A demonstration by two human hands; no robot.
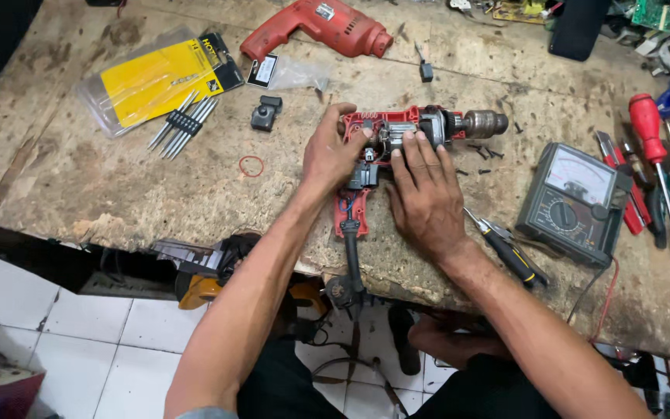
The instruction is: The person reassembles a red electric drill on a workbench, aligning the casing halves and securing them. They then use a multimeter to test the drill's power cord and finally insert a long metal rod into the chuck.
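Both hands (335,155) (426,190) on opened drill (397,132), worn workbench (118,194)

both forearms reach forward; left hand (329,155) and right hand (426,190) lie palm-down (fingers spread, fingertips close together).

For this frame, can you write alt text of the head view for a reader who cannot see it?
Both hands, left hand and right hand, press on an opened red drill lying on a worn workbench, its insides exposed. Beside it lie a multimeter, a screwdriver, a pack of drill bits and a closed red drill.
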